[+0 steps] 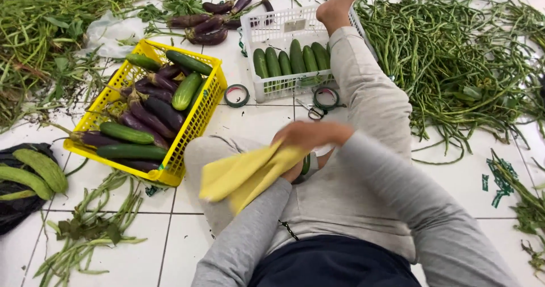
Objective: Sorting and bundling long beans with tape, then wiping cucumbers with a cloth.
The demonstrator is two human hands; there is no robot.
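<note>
Head view: a person is sitting on white tiled floor.
Right hand: fingers are gripping a soft yellow cloth over the lap.
Left hand: hidden beneath the cloth, grip unclear.
Nearby: yellow plastic basket, white plastic crate.

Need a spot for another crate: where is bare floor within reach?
Bare tile between the yellow basket and white crate, around the tape roll; also right of the leg. Long beans crowd the right.

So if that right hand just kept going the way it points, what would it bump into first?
The right hand points left across the lap, so it would most likely first meet the yellow cloth already under its fingers, then the yellow basket. Depth is uncertain.
</note>
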